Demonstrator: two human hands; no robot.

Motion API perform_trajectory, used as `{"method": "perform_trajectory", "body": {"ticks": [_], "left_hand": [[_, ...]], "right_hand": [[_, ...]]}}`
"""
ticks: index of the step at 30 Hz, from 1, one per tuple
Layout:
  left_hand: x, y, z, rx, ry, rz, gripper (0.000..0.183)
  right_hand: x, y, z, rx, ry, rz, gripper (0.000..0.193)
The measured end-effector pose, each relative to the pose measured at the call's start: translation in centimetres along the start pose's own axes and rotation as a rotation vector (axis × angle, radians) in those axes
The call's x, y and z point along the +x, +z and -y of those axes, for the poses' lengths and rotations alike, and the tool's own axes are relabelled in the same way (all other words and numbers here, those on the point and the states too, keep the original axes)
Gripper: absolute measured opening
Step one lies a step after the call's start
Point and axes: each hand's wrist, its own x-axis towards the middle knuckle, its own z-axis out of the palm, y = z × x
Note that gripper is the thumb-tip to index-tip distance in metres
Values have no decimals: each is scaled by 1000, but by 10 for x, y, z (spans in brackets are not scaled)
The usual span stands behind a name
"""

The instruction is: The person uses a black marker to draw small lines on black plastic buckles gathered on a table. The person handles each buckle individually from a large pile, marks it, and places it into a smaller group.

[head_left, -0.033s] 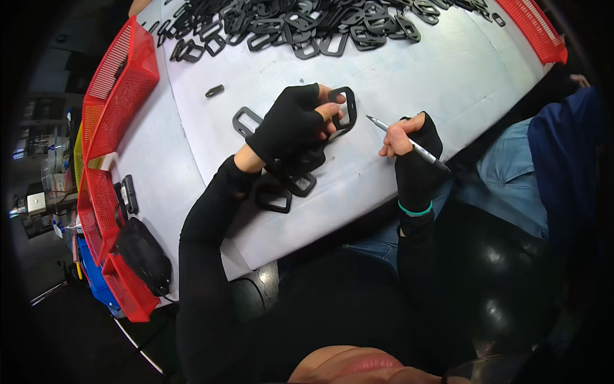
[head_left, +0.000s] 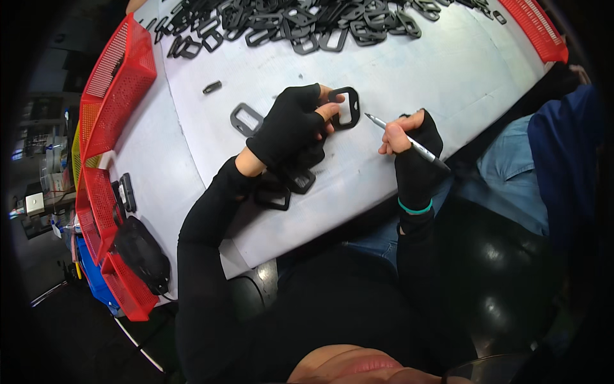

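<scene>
My left hand (head_left: 291, 121), in a black fingerless glove, pinches a black rectangular ring-shaped frame (head_left: 355, 107) by its left side, above the white table. My right hand (head_left: 416, 171), gloved alike, grips a grey marker pen (head_left: 428, 155). Its uncapped tip points at the frame from the right, a small gap apart. Under and beside my left wrist lie several similar pieces, among them a dark grey frame (head_left: 235, 121) and a black frame (head_left: 273, 205). A small dark cap-like piece (head_left: 212, 87) rests on the table further left.
A large heap of black frames (head_left: 300, 25) covers the far side of the table (head_left: 422, 77). Red plastic baskets (head_left: 121, 96) line the left edge, with a black pouch (head_left: 142, 253) beside them. Another red basket (head_left: 534, 29) stands far right. A person in blue (head_left: 563, 147) sits at the right.
The frame in my left hand has turned to face upward more fully, showing a wider opening. The marker pen stays almost where it was.
</scene>
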Motion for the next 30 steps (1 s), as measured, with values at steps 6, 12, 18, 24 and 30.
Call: {"method": "perform_trajectory", "body": {"ticks": [6, 12, 18, 24, 30], "left_hand": [[-16, 18, -5, 247, 140, -169, 17], [-20, 24, 8, 306, 256, -236, 18], [-20, 25, 14, 310, 314, -225, 17], [-19, 25, 16, 283, 353, -217, 16], [-22, 26, 15, 313, 344, -210, 16]], "right_hand": [[1, 2, -5, -210, 2, -19, 20], [0, 2, -15, -399, -180, 17, 20], [0, 5, -12, -471, -202, 39, 20], [-1, 6, -12, -478, -177, 30, 19], [-2, 3, -14, -452, -189, 33, 19]]}}
